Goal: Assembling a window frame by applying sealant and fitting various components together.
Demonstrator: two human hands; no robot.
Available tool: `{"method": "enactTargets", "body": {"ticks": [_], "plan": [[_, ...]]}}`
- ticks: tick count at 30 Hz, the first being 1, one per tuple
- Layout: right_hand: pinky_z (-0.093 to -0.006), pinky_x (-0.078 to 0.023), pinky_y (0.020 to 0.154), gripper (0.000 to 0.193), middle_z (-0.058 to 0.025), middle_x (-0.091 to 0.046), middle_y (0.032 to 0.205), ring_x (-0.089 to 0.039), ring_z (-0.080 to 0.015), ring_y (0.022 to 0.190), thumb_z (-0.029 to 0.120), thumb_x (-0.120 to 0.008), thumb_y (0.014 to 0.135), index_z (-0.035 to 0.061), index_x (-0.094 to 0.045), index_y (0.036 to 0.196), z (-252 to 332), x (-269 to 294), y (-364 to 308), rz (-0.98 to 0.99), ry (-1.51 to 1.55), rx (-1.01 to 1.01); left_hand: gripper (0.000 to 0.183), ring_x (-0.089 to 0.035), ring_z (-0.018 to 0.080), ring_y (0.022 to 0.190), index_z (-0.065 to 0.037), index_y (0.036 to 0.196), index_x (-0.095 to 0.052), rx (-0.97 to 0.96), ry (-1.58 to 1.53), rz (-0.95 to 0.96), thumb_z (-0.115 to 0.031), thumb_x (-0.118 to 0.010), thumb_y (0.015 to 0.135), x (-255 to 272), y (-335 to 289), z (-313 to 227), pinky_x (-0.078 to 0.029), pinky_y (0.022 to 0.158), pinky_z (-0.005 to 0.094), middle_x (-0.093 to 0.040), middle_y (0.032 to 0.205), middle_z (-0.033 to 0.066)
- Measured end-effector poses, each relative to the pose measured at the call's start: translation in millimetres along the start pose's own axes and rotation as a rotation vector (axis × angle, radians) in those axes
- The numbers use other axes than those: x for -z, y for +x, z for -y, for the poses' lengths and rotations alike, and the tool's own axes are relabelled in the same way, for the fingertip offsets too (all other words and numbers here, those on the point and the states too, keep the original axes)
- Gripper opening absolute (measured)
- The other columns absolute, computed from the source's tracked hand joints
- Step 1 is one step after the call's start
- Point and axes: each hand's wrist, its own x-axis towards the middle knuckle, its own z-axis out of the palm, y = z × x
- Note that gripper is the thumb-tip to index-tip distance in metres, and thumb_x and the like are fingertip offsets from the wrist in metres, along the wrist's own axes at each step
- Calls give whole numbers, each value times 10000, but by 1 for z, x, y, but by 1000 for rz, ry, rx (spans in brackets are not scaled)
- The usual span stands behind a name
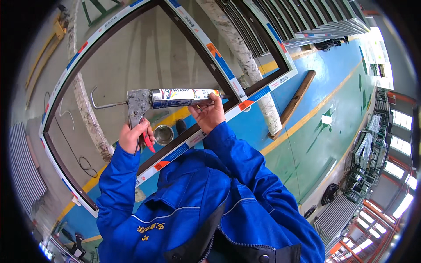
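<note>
A caulking gun (pixel 138 103) with a printed sealant cartridge (pixel 173 98) lies level across my front, its bent metal rod pointing left. My left hand (pixel 132 136) is closed round the grip, beside the red trigger (pixel 148 142). Cupped under the cartridge's right end, my right hand (pixel 209 115) steadies it with fingers and thumb. The nozzle end reaches the inner corner of a large dark window frame (pixel 219 62), whose faces carry printed protective film. Whether the nozzle touches the frame cannot be made out.
Two wrapped, pale-stained support beams (pixel 83 103) (pixel 237 46) run beneath the frame. A round metal can (pixel 164 134) stands on the floor inside its near edge. A wooden beam (pixel 298 98) lies to the right. Stacked profiles (pixel 307 19) fill the far right.
</note>
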Motion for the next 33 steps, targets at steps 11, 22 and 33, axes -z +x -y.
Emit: {"method": "enactTargets", "body": {"ticks": [11, 22, 33], "plan": [[-435, -512, 870, 423, -133, -611, 996, -593, -288, 949, 408, -532, 873, 29, -561, 1059, 12, 4, -14, 112, 166, -47, 285, -595, 170, 630, -8, 922, -528, -75, 228, -11, -284, -574, 870, -49, -26, -51, -510, 578, 307, -581, 725, 89], [-454, -489, 900, 508, -168, -591, 1056, -582, -318, 1002, 399, -588, 833, -29, -521, 1098, 29, 13, -20, 265, 304, -118, 253, -617, 157, 643, 7, 917, -553, -127, 357, -58, -238, -601, 876, -105, -45, -81, -507, 594, 285, -611, 727, 87], [-464, -492, 887, 560, -183, -603, 1089, -604, -316, 1001, 419, -615, 817, -32, -520, 1134, 38, 22, -30, 321, 354, -186, 214, -595, 146, 618, 11, 897, -550, -125, 404, -92, -197, -595, 877, -139, -64, -83, -506, 580, 275, -595, 699, 75]]}}
